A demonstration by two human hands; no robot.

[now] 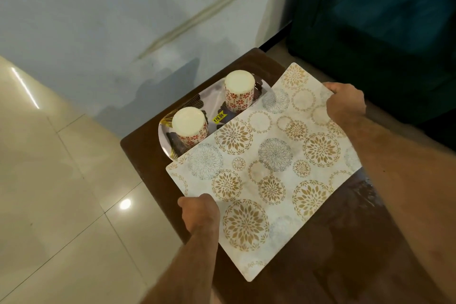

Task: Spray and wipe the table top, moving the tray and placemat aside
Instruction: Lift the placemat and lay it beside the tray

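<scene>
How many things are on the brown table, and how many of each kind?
Candles: 2
Tray: 1
Placemat: 1
Total: 4

Table (pixel 148 148) – dark glossy wood; placemat (pixel 266 168) – matt, smooth.

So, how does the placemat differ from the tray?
The placemat is rectangular with gold and grey flowers; the tray is rounded with dark patterns. The placemat is gripped by both the left hand and right hand; the tray lies untouched, carrying two candles. Both are over the table.
</scene>
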